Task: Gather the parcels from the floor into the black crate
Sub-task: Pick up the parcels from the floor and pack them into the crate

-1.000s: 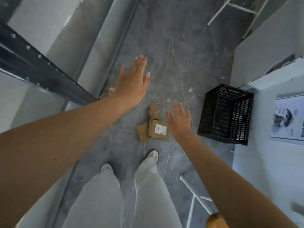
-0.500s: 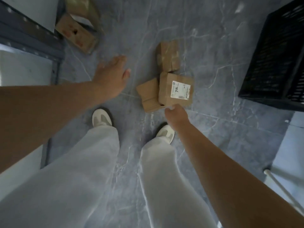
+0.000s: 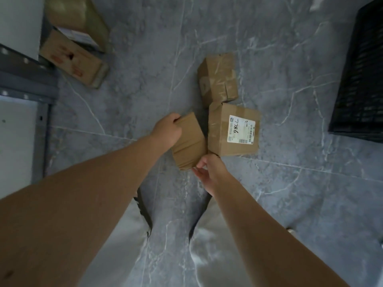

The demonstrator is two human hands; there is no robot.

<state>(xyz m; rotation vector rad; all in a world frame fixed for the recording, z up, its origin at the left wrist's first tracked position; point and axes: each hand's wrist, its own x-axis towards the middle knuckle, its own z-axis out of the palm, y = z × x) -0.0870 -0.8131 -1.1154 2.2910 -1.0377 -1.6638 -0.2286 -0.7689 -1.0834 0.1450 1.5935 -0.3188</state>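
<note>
Three small cardboard parcels, clustered on the grey marbled floor (image 3: 290,193) just ahead of the person.

Item 1: plain parcel (image 3: 189,141). Unmarked brown card, nearest the person, set askew to the other two. Its right side lies against item 2. The left hand (image 3: 166,130) grips its far left corner, fingers curled over the top edge. The right hand (image 3: 210,172) pinches its near corner, thumb against the upper side and fingers reaching under the lower edge. The hands are apart, one at each end of this one parcel. Whether it rests on the floor or is just off it cannot be told.

Item 2: labelled parcel (image 3: 219,131). Squarish, lying on the floor to the right of item 1. Its top bears a white label (image 3: 241,129) with a barcode and handwritten figures.

Item 3: taped parcel (image 3: 217,77). Lies beyond item 2, just beside its far edge. Shiny tape crosses the top.

Item 4: black crate (image 3: 360,79). Lattice-walled, at the right edge of the view and partly cut off, well apart from the cluster. Its inside is not visible.

Other holdings: a large carton (image 3: 72,59) with orange markings at upper left. A second carton (image 3: 76,15) sits behind it. Both are beside a grey metal shelf frame (image 3: 24,79) at the left edge. Pale trousers (image 3: 116,255) fill the lower middle, between the two forearms.
</note>
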